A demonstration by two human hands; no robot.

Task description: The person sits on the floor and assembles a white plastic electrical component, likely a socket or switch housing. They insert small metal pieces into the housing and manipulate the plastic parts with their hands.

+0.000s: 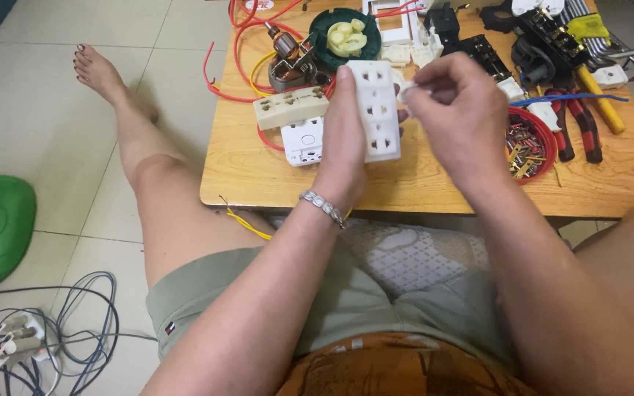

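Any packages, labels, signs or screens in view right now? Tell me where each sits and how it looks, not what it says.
No packages, signs or screens.
Small tag: on the hem of the grey-green shorts, a tiny rectangle in red, white and dark blue.
Round red-and-white sticker or label: far table edge, mostly cut off by the frame.

A low wooden table [420, 187] carries the clutter. Taking the red bowl of metal bits [528, 143] at its right side as the landmark: just right of it lie red-handled pliers [577, 125], and beyond those a yellow-handled tool [602, 99]. Well left of the bowl sits a white socket box [303, 141], with a cream socket strip [290, 107] touching its upper edge. Farther back and left of the bowl stand a copper-wound motor part [290, 59] and a green round housing [344, 37], among looping red wires [240, 44].
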